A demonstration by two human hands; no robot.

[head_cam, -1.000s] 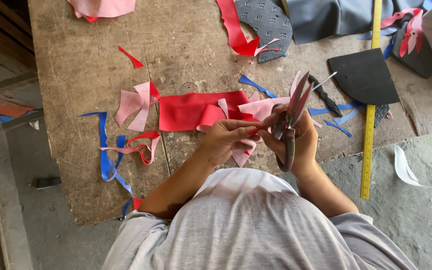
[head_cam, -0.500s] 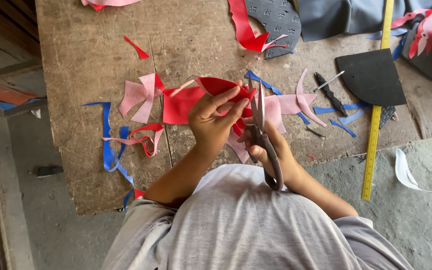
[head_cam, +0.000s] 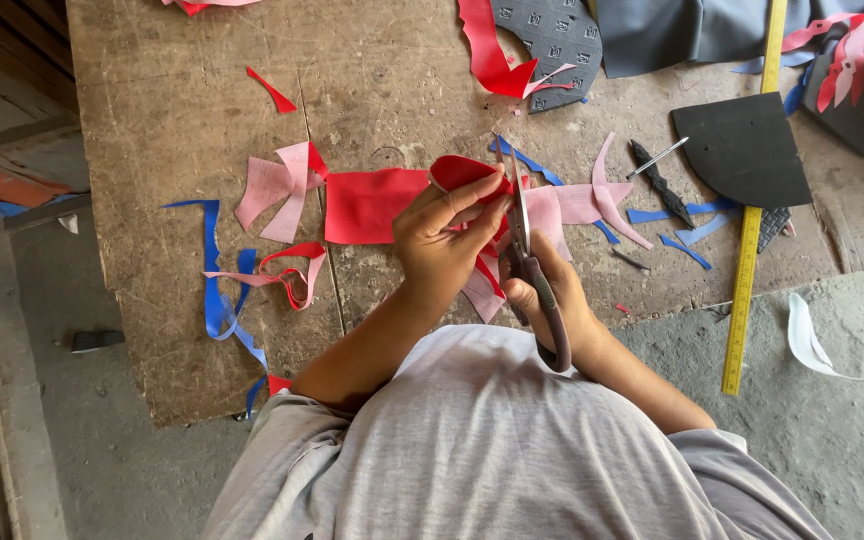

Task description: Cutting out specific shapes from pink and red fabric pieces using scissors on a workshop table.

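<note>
Since half a second ago the large grey-handled scissors (head_cam: 530, 262) have swung upright, blades pointing away. Right hand (head_cam: 552, 300) has its fingers wrapped round the handles; left hand (head_cam: 444, 238) pinches the curled red sheet piece (head_cam: 457, 172) against the blades, above the worn wooden desk (head_cam: 172, 110), beyond lies a yellow ruler (head_cam: 749, 225)

Bare board (head_cam: 182, 120) open to my upper left. Pink and blue scraps (head_cam: 252, 270) crowd the left; yellow ruler (head_cam: 747, 260) and black foam piece (head_cam: 742, 150) block the right.
</note>
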